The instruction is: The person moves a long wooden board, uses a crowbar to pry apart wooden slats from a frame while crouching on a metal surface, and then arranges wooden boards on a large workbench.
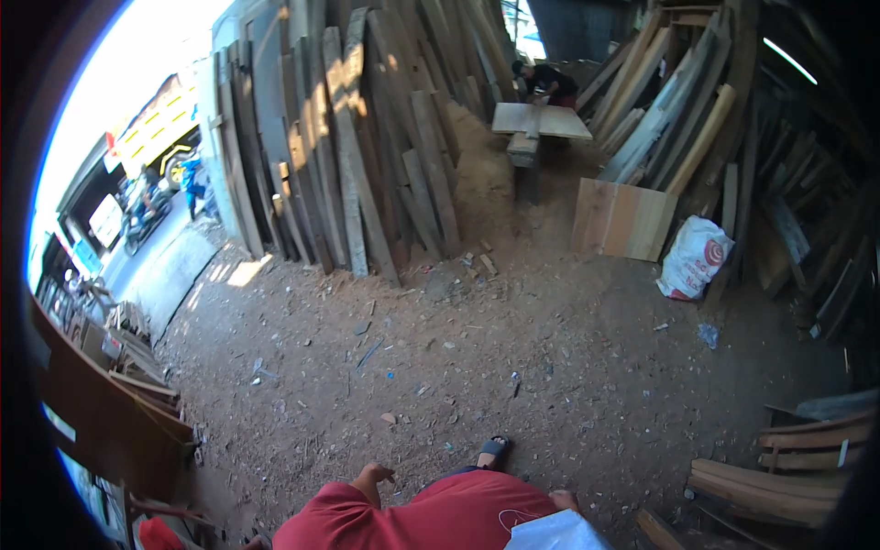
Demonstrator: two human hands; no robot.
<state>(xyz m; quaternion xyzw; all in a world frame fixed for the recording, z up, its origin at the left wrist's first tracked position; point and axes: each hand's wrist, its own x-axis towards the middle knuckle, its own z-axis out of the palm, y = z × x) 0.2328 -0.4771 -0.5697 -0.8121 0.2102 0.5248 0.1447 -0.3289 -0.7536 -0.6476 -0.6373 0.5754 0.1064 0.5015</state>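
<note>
My left hand [376,475] hangs beside my red shirt, above the dirt floor, with its fingers loosely out and nothing seen in them. Only a small part of my right hand [565,500] shows past the shirt on the right; its fingers are hidden. Close to it, at the lower edge, is a white sheet-like thing [557,532] with a thin pale string [518,515] looping beside it. Whether my right hand touches this white thing, I cannot tell. One foot in a dark sandal [495,446] shows on the ground ahead.
Tall wooden planks [353,165] lean at the back left, more boards [674,101] at the back right. A person [547,82] bends over a board on a bench [527,147]. A joined wood panel [621,220] and white sack [697,258] stand right. Curved timbers [765,486] lie near right.
</note>
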